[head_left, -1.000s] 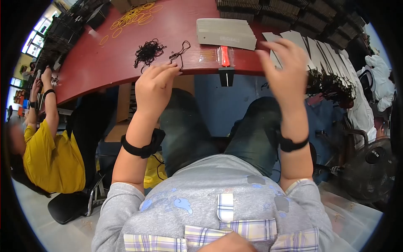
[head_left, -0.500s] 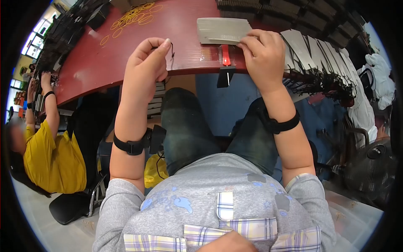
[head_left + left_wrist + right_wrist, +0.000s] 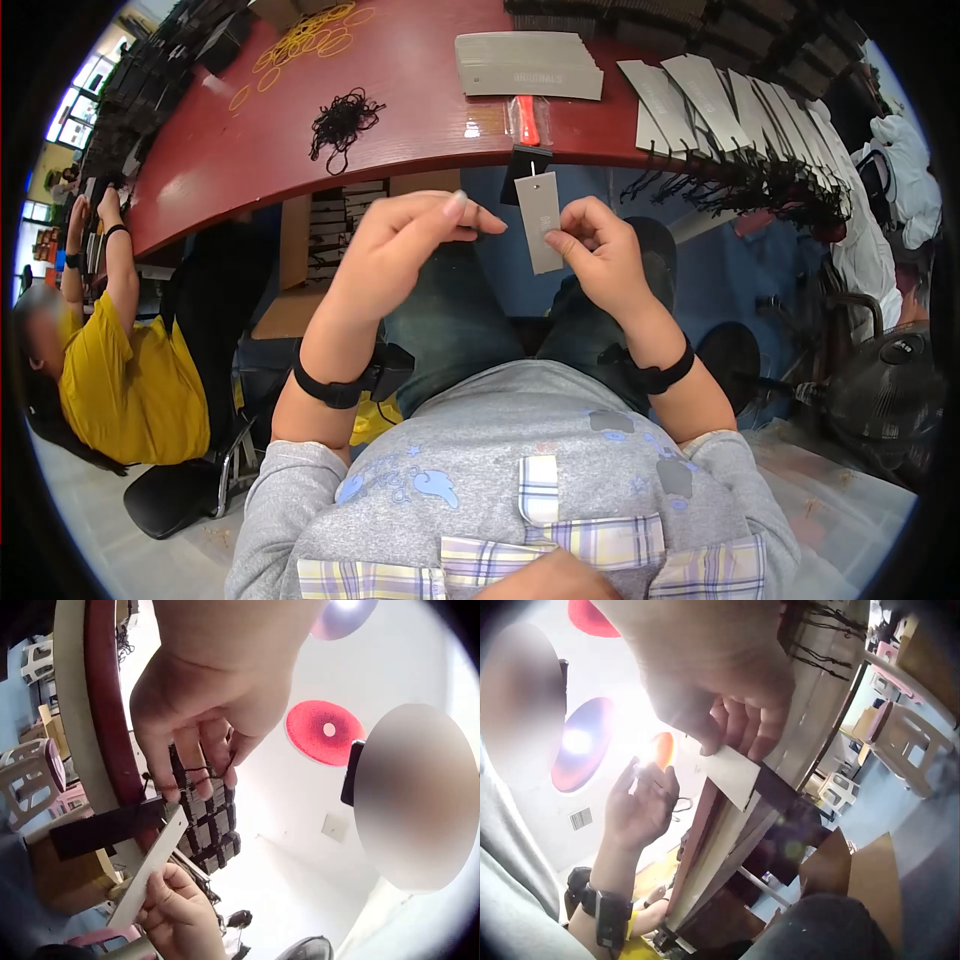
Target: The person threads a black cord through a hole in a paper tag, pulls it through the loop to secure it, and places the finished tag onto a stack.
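Observation:
Between thumb and fingers my right hand (image 3: 608, 262) pinches a grey tag (image 3: 538, 228), held nearly upright with its holed end at the top. That end is by the thin metal pin of a black fixture (image 3: 522, 174) on the table edge; whether the pin enters the hole, I cannot tell. My left hand (image 3: 395, 245) is left of the tag, fingers bent, apart from it. In the left wrist view, a thin black cord (image 3: 208, 777) runs across the fingers of my left hand (image 3: 210, 705), held by them. The right wrist view shows the tag (image 3: 731, 776) under my right fingertips.
On the red table (image 3: 420, 100) lie a stack of grey tags (image 3: 528, 66), a black cord pile (image 3: 344, 122) and yellow bands (image 3: 305, 42). Corded tags (image 3: 705, 100) fan out at right. A red handle (image 3: 526, 118) adjoins the fixture. Someone in yellow (image 3: 130, 370) sits at left.
My right hand has gone from the tag stack down to the fixture, bringing one tag. My left hand picked up a cord from beside the pile and has moved right and down toward the fixture.

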### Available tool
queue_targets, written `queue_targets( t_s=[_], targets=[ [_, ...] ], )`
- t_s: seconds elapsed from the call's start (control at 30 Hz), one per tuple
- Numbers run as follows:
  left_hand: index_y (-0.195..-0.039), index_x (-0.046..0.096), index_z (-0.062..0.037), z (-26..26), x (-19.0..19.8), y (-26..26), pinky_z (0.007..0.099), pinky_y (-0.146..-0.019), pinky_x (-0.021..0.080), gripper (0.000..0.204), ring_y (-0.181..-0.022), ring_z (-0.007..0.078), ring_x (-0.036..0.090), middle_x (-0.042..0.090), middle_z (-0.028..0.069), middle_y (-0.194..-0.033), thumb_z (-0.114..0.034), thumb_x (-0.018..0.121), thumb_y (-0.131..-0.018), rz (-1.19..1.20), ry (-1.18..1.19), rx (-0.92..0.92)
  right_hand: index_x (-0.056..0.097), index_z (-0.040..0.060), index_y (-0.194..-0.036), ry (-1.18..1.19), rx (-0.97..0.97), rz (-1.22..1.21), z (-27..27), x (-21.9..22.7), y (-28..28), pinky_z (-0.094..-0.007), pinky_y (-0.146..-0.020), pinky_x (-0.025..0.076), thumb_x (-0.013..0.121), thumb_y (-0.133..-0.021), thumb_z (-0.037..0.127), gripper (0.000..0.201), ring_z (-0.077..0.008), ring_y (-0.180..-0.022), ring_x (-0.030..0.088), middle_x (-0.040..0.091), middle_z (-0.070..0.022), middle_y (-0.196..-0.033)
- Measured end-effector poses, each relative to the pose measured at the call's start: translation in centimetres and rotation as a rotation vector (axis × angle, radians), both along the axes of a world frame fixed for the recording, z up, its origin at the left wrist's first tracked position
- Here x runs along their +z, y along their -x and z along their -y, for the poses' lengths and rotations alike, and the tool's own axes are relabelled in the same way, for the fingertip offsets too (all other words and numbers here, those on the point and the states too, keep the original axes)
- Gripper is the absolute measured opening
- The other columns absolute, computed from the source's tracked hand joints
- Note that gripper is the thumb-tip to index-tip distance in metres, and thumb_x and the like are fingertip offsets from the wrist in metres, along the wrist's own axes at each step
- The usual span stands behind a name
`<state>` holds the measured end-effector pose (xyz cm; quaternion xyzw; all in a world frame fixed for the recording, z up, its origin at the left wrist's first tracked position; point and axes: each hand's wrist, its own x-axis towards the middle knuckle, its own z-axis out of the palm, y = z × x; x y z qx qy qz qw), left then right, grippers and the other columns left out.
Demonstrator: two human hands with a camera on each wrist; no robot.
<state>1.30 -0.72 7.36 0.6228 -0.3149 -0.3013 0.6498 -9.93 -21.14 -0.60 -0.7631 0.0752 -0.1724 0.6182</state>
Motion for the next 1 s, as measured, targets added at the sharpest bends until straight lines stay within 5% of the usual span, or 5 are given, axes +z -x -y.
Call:
queue_targets(
  t_s=[0.27,0.47,0.57,0.87,1.0],
  targets=[
    [-0.099,0.068,0.0001,1.3,0.8,0.4,0.0296,-0.066,0.049,0.035,-0.07,0.0225,0.058,0.068,0.0128,-0.095,0.012,0.056,-0.068,1.204,-0.152,0.004,0.055,0.0004,-0.085,0.083,-0.017,0.04,-0.3,-0.9,-0.1,-0.0276,-0.061,0.049,0.068,-0.082,0.005,0.015,-0.0157,-0.063,0.061,0.062,-0.0093,-0.073],
    [-0.095,0.069,-0.0047,3.2,0.0,1.3,0.0278,-0.055,0.049,0.025,-0.065,0.021,0.061,0.066,0.0101,-0.089,0.005,0.062,-0.073,0.819,-0.098,0.103,0.054,0.0003,-0.084,0.115,-0.062,0.05,-0.5,-0.8,-0.1,-0.0283,-0.06,0.048,0.068,-0.082,0.006,0.015,-0.0159,-0.063,0.061,0.062,-0.0097,-0.072],
    [-0.095,0.069,-0.0038,4.5,-0.7,1.3,0.021,-0.053,0.042,0.026,-0.06,0.0072,0.054,0.066,0.0058,-0.087,0.008,0.061,-0.074,0.743,-0.104,0.055,0.054,-0.0001,-0.084,0.04,-0.068,0.05,-0.3,-1.5,-1.3,-0.0287,-0.059,0.047,0.069,-0.082,0.007,0.016,-0.015,-0.063,0.06,0.062,-0.0099,-0.071],
    [-0.094,0.07,-0.0024,3.4,-4.2,-1.3,0.0192,-0.056,0.039,0.019,-0.059,0.0038,0.047,0.064,0.0011,-0.087,0.004,0.065,-0.077,0.596,-0.203,0.328,0.056,-0.0009,-0.082,-0.045,-0.03,-0.012,-0.1,-2.4,-2.4,-0.0276,-0.06,0.047,0.071,-0.083,0.014,0.021,-0.012,-0.063,0.059,0.063,-0.0077,-0.07],
    [-0.09,0.068,-0.0018,3.8,-2.1,1.1,0.0194,-0.054,0.039,0.015,-0.059,0.0029,0.047,0.063,-0.0008,-0.084,0.005,0.064,-0.076,0.602,-0.055,0.223,0.056,-0.001,-0.081,-0.058,-0.031,-0.006,-0.3,-2.3,-2.5,-0.0275,-0.059,0.047,0.071,-0.083,0.016,0.022,-0.0114,-0.063,0.059,0.063,-0.0073,-0.071]
  ],
)
